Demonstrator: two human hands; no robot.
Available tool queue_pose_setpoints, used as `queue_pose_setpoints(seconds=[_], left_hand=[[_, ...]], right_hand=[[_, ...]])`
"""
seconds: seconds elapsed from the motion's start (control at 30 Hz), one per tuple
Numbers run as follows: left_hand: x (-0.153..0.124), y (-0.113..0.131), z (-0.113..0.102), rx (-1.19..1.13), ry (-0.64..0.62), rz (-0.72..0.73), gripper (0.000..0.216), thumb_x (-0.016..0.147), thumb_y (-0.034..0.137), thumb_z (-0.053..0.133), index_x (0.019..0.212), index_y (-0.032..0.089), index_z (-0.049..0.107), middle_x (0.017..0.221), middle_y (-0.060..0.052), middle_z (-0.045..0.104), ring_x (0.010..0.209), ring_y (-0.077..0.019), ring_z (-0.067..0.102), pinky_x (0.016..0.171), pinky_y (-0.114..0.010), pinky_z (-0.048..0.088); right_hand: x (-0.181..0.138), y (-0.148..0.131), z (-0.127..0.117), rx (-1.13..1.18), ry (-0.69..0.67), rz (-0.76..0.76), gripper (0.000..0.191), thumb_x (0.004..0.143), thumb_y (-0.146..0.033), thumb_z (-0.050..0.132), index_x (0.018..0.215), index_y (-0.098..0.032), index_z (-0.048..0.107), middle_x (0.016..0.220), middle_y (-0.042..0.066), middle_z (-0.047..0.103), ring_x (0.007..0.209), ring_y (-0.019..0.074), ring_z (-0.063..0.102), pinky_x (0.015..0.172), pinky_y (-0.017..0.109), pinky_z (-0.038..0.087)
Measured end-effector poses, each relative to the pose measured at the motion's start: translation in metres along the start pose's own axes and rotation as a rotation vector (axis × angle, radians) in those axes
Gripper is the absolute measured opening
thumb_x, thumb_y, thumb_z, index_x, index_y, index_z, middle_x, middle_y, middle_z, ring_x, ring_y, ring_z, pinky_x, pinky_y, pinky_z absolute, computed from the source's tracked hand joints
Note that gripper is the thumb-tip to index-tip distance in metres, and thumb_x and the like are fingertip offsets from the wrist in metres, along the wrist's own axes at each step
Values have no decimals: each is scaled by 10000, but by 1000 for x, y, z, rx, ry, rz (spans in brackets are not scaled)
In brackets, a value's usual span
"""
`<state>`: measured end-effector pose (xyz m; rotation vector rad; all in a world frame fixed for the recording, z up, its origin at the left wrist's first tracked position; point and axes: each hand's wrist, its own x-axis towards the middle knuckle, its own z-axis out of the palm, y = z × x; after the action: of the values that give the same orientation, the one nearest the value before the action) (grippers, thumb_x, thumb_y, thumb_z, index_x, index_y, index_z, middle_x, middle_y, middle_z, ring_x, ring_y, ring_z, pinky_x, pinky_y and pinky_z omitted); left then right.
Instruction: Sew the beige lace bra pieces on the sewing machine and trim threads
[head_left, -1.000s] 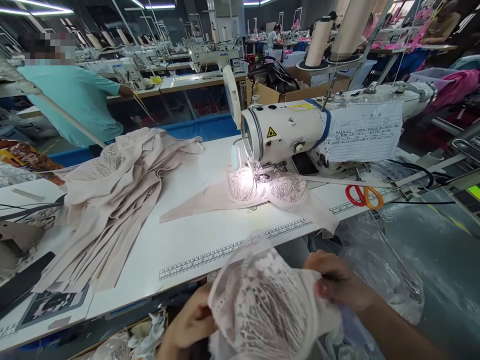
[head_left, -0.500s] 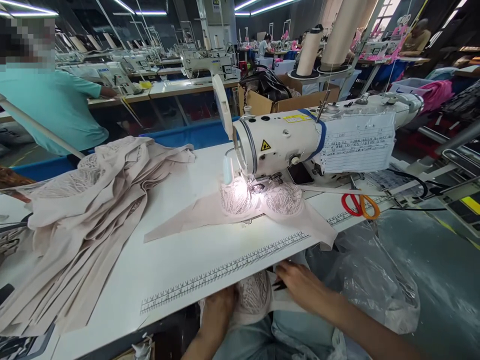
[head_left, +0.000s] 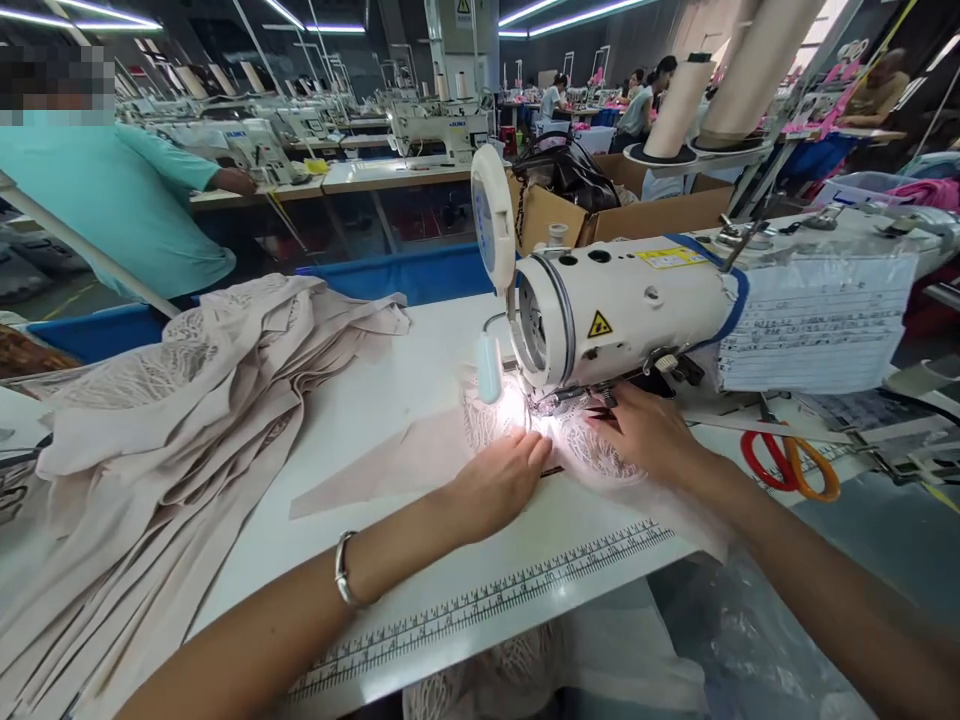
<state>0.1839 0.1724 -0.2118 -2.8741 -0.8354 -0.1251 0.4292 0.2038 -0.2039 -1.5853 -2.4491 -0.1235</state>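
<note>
Mid-frame, the left hand [head_left: 501, 482] lies flat, fingers together, on the beige lace garment [head_left: 600, 462] (brightly lit) under the white sewing machine [head_left: 622, 310]; the right hand [head_left: 645, 432] presses it likewise.

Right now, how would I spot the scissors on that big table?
Find the white sewing machine on the white table. Just below its right end, under the handwritten paper sheet, lie the scissors. One handle is red, the other orange, unlike anything nearby.
</note>
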Motion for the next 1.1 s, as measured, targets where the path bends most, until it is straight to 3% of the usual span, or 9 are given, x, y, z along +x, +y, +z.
queue_pose_setpoints(seconds=[0.07, 0.13, 0.27, 0.4, 0.5, 0.63, 0.83, 0.97, 1.1], left_hand=[[5, -6, 6, 86, -123, 89, 230, 948, 31, 424, 1107, 64, 586, 1020, -146, 597, 901, -280, 539, 818, -396, 501], [5, -6, 9, 106, -144, 110, 226, 927, 41, 465, 1115, 44, 590, 1037, -164, 599, 945, -298, 535, 851, -411, 491], [2, -2, 10, 35, -92, 14, 167, 913, 37, 489, 1028, 59, 607, 1007, -160, 592, 941, -287, 532, 833, -389, 484], [5, -2, 12, 28, -95, -28, 169, 849, -13, 535, 963, 96, 594, 1033, -141, 585, 915, -266, 522, 816, -364, 479], [6, -1, 17, 18, -61, -57, 210, 870, -40, 463, 974, 104, 575, 994, -120, 575, 868, -247, 518, 770, -348, 470], [6, 0, 20, -35, 3, -137, 245, 909, -46, 372, 992, 99, 552, 966, -122, 556, 789, -243, 512, 664, -350, 427], [5, 1, 22, -6, 11, -254, 275, 1011, 95, 355, 1236, 66, 510, 1090, -156, 571, 799, -273, 500, 629, -369, 389], [2, -7, 25, -17, 49, -254, 230, 963, 57, 463, 1173, 107, 542, 1053, -127, 581, 793, -256, 496, 643, -349, 362], [-2, -17, 25, -29, 104, -202, 261, 936, -2, 431, 1133, 108, 563, 1075, -126, 598, 799, -251, 490, 658, -350, 356]], right_hand=[[19, 6, 5, -72, -122, 8, 303, 936, -373, 549, 1041, -144, 717, 1024, 134, 714, 997, 300, 658, 839, 347, 482], [32, 9, 11, -79, -203, 9, 279, 929, -372, 571, 1017, -164, 735, 1017, 110, 734, 1035, 301, 659, 888, 353, 487], [41, 14, 23, -61, -174, 8, 228, 913, -280, 590, 1022, -166, 754, 1144, 101, 724, 1128, 299, 634, 961, 367, 476], [34, 17, 27, -106, -203, -91, 238, 866, -188, 577, 1024, -156, 751, 1016, 102, 747, 998, 323, 670, 882, 408, 497], [27, 15, 27, -66, -234, -218, 391, 849, -133, 553, 1206, -201, 698, 1049, 75, 739, 972, 290, 673, 845, 388, 498], [24, 13, 27, 64, -271, -362, 679, 819, -12, 440, 1386, -357, 582, 1190, -2, 698, 1048, 203, 655, 860, 317, 490], [23, 13, 33, 87, -326, -347, 786, 762, 23, 402, 1439, -356, 531, 1122, 20, 690, 1035, 202, 643, 906, 344, 490], [20, 10, 34, 55, -302, -356, 763, 776, 14, 407, 1441, -342, 525, 1118, 31, 680, 1053, 208, 618, 898, 332, 480], [18, 6, 32, 12, -286, -340, 748, 779, 11, 423, 1414, -365, 544, 1098, 17, 676, 1037, 205, 609, 880, 327, 467]])
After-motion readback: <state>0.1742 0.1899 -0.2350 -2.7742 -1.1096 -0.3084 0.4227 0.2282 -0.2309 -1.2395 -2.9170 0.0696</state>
